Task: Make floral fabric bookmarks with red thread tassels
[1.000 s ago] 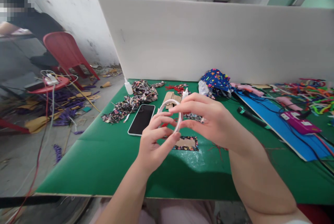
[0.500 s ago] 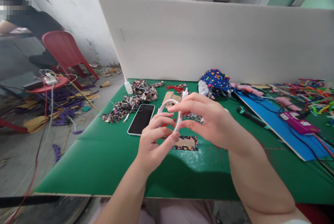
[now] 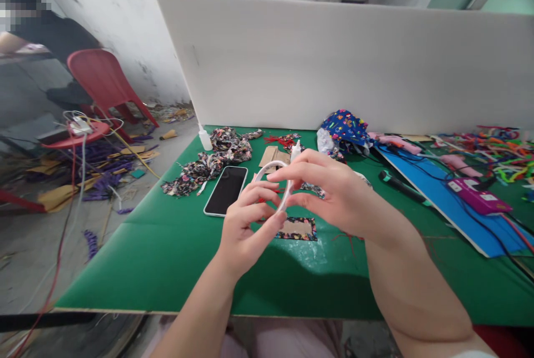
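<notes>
Between my two hands, raised over the table, is a thin white ring, tilted on its edge. My left hand is closed on the lower left side of the ring, thumb and fingers against it. With thumb and fingertips my right hand grips the ring's right side. Just below, a cardboard rectangle edged in floral fabric lies on the green table, partly covered by my left hand. A phone lies left of my hands. Behind my right fingers stands a white squeeze bottle.
Crumpled floral fabric and a second squeeze bottle lie at the back left. Blue patterned cloth is at the back. On the right are a blue board, a purple device, cables and a dark-handled tool.
The white ring has turned very slightly, and my right fingers have shifted a little on it. Everything else stays in place.
</notes>
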### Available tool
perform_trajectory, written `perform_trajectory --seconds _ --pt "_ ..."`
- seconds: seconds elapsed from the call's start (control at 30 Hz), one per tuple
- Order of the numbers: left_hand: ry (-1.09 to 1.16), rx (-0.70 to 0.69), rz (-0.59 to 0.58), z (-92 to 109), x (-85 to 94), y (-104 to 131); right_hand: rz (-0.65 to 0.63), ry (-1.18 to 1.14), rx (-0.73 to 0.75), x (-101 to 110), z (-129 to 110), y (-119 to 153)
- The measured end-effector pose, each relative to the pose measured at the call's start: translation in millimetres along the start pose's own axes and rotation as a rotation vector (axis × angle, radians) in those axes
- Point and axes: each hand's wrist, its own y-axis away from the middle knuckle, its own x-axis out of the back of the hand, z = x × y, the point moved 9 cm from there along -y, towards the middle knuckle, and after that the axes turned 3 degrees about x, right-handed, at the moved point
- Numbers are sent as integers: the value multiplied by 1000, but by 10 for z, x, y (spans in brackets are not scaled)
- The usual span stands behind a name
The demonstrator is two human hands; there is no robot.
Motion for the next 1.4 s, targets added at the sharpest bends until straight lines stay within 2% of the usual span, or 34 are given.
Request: perform_trajectory --seconds 0.27,0.47,0.7,0.97,1.4 --pt "20 33 -2 -39 -11 4 9 16 9 -5 12 -4" --pt "65 89 11 -89 -5 15 87 130 19 45 1 -44" --pt "-2 107 75 -137 38 37 116 208 78 -15 -29 -39" --pt "-30 183 130 -220 67 74 116 128 113 -4 -62 -45" --pt "-172 192 171 -204 114 51 99 -31 29 -75 -9 -53"
